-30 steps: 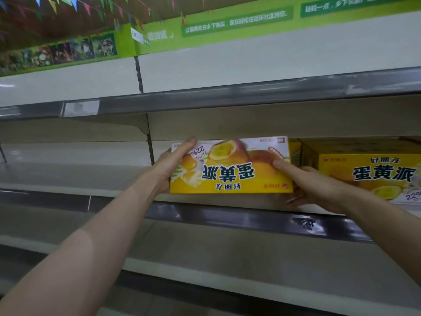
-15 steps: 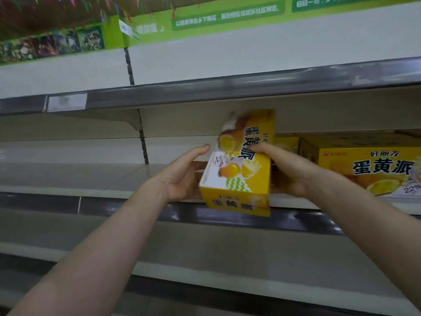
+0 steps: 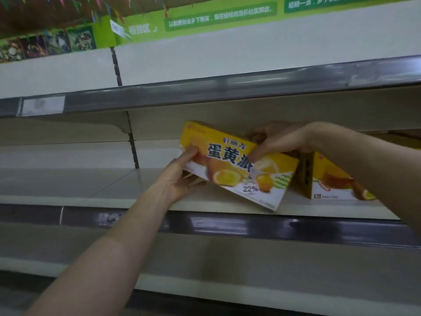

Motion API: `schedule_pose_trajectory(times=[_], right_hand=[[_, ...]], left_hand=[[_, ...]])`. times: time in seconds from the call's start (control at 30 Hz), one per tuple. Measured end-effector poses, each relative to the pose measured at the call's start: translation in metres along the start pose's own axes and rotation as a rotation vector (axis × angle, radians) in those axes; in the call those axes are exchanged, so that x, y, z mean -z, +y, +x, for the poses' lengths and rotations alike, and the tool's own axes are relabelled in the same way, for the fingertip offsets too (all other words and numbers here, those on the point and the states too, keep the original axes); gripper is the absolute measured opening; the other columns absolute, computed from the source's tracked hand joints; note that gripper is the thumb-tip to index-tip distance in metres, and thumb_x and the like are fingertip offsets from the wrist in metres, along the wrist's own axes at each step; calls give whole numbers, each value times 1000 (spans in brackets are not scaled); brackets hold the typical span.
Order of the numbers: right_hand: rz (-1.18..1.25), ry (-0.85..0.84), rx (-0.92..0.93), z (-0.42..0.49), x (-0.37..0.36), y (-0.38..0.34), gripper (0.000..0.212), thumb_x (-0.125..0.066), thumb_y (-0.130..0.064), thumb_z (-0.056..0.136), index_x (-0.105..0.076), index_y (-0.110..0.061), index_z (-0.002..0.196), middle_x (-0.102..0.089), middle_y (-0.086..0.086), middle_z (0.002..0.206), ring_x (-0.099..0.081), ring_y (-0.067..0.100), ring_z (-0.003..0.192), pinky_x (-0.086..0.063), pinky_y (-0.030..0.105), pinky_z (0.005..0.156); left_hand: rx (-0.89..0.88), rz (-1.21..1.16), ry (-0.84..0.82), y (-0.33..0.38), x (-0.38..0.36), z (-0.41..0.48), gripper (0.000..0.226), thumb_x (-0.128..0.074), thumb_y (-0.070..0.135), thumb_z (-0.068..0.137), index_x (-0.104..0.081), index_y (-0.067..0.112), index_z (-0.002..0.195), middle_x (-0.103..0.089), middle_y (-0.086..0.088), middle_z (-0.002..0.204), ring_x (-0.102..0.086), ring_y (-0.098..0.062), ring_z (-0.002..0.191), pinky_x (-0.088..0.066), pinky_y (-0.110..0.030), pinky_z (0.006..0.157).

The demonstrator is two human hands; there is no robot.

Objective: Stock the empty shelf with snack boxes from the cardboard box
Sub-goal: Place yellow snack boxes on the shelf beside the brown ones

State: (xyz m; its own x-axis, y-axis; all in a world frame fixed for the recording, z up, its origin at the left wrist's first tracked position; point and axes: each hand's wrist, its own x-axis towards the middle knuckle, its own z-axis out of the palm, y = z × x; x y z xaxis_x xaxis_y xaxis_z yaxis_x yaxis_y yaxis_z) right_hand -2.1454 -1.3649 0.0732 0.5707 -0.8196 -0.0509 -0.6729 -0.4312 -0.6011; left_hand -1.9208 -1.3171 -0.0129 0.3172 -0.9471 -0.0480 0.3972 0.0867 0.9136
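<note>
Curled fingers of both hands grip the tilted yellow cardboard snack box (image 3: 237, 169) — left hand (image 3: 180, 179) at its end, right hand (image 3: 280, 140) on top — over the cream metal shelf (image 3: 91, 185) (green signage (image 3: 205, 17) above), beside a second yellow box (image 3: 330, 181).

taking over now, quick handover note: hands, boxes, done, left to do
Left hand: grips the left end of the tilted snack box.
Right hand: grips its upper right edge.
Box: tilted over the shelf, lower right corner near the front edge, not set flat.
Done: a shelved box stands to its right.
Left: set this one beside it, then more; cardboard box out of view.
</note>
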Motion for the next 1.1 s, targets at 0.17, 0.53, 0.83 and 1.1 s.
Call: schedule_pose_trajectory(times=[0.17, 0.53, 0.83, 1.1], right_hand=[[-269, 83, 37, 17, 2, 19, 68, -69, -30, 86, -36, -31, 146, -50, 0, 139, -63, 20, 104, -53, 39, 93], [-526, 67, 151, 39, -5, 40, 91, -78, -18, 71, -28, -32, 145, -57, -3, 123, -58, 16, 99, -51, 36, 84], [-819, 330, 135, 49, -10, 69, 75, -61, -17, 86, -22, -24, 150, -41, 9, 143, -45, 30, 124, -43, 41, 96], [-920, 501, -59, 48, -41, 64, 69, -45, -8, 92, -14, -17, 152, -29, 14, 150, -29, 36, 137, -26, 54, 110]], left_hand=[[90, 213, 30, -9, 0, 5, 21, -72, 15, 84, -60, 9, 99, -64, -17, 100, -59, -33, 107, -44, -48, 102], [-144, 734, 64, -25, -24, 32, 55, -87, 15, 68, -61, 15, 117, -70, -6, 110, -66, -18, 90, -52, -28, 72], [-268, 946, 163, -36, -47, 41, 132, -88, 29, 67, 11, 24, 153, -46, -10, 144, -50, -32, 127, -43, -44, 104], [-445, 1365, 241, -43, -61, 45, 100, -77, 34, 79, -9, 29, 152, -33, -17, 135, -49, -42, 119, -46, -48, 91]])
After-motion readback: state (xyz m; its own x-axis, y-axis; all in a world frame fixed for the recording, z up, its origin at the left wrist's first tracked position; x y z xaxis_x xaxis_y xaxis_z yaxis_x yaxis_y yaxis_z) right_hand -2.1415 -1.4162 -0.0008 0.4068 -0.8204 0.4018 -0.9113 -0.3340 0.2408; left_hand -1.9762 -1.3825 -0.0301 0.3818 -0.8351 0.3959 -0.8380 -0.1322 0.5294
